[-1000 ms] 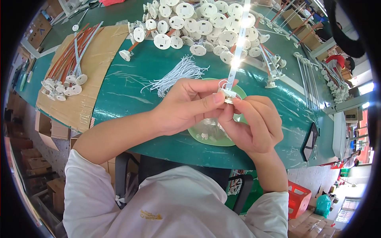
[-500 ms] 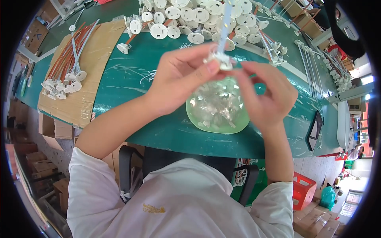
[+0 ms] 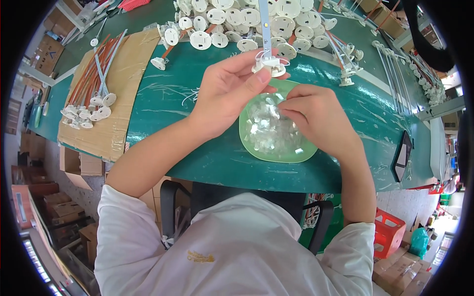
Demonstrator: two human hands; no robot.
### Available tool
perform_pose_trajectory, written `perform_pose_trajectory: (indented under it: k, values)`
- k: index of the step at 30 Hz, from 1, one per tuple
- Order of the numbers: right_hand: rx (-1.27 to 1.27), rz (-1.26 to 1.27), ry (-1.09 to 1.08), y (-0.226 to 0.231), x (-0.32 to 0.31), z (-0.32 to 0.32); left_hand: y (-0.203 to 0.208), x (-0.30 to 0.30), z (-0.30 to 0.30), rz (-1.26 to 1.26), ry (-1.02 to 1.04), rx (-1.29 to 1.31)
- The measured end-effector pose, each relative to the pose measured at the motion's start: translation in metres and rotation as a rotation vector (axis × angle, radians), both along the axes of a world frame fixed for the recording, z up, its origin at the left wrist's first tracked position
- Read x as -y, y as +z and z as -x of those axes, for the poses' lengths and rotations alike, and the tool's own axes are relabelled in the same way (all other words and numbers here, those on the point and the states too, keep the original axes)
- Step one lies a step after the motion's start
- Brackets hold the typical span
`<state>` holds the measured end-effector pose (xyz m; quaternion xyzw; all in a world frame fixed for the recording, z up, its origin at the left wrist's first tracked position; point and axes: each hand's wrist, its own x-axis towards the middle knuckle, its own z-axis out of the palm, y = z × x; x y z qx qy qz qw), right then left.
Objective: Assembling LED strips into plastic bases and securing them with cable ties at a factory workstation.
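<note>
A white round lamp base with a thin metal LED strip point(image 3: 266, 30) standing up from it is held by my left hand point(image 3: 232, 89), the thumb and fingers closed round the base point(image 3: 269, 68). Fine white wires loop beside the strip. Below and to the right, my right hand point(image 3: 318, 111) hangs over a light green bowl point(image 3: 276, 159), its thumb and forefinger pinched together. Whatever lies between those fingertips is too small to make out. Small clear, shiny pieces point(image 3: 269, 130) fill the bowl.
White round lamp bases point(image 3: 237, 19) are heaped at the far side of the green table point(image 3: 207, 163). On the left, cardboard point(image 3: 121, 89) carries a bundle of strips with white bases point(image 3: 89, 111). A black-framed device point(image 3: 402, 157) lies at the right edge. White wires point(image 3: 190, 96) lie mid-table.
My right hand has left the lamp base and come down over the bowl, its fingers pinched. The left hand still holds the base, its strip now more upright.
</note>
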<state>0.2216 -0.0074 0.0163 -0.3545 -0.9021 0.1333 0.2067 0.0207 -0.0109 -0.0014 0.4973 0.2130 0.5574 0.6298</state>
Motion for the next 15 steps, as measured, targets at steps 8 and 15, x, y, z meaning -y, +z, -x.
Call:
perform_pose_trajectory:
  k: [8, 15]
  values:
    - [-0.278, 0.292, -0.191, 0.017, 0.003, -0.007, 0.000, 0.001, 0.001, 0.070, -0.087, 0.076]
    - [-0.493, 0.629, -0.184, 0.014, -0.002, -0.011, 0.000, 0.005, -0.001, 0.035, -0.156, 0.115]
